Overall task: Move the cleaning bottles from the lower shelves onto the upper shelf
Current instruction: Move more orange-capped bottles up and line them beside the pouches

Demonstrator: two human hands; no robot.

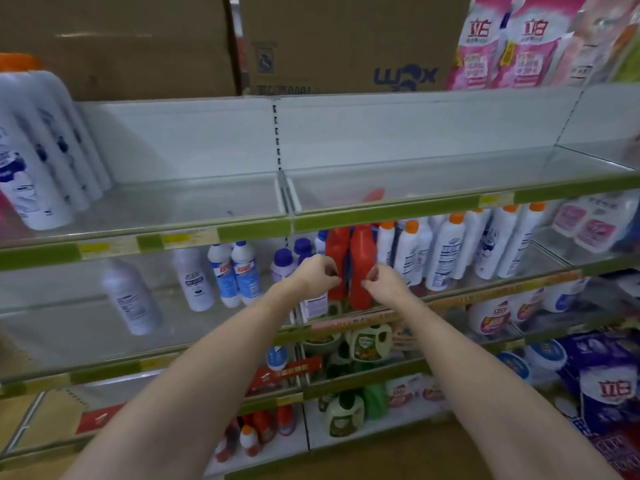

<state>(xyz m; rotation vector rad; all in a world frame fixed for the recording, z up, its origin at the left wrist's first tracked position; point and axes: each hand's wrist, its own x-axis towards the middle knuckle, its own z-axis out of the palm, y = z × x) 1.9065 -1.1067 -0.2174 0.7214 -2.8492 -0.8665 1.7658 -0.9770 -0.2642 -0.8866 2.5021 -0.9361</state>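
Two red bottles stand side by side, touching, on the shelf just below the upper shelf. They are plain red plastic with narrow shoulders; their tops are hidden behind the upper shelf's green front strip, and one red cap shows blurred through its clear lip. Both stand upright, long axis vertical.

The left hand is at the left red bottle's side, fingers curled, fingertips at its edge. The right hand is at the right red bottle's side, fingers curled likewise. Whether either hand actually grips a bottle, I cannot tell.

Right of the red bottles stand white bottles with orange caps, close-packed. Left of them are purple-capped bottles, then two blue-and-white bottles, then white bottles farther left. A small white label sits at the shelf edge below the left hand.

The upper shelf is bare directly above the red bottles; at its far left end, tall white bottles lean. Cardboard boxes sit above it.
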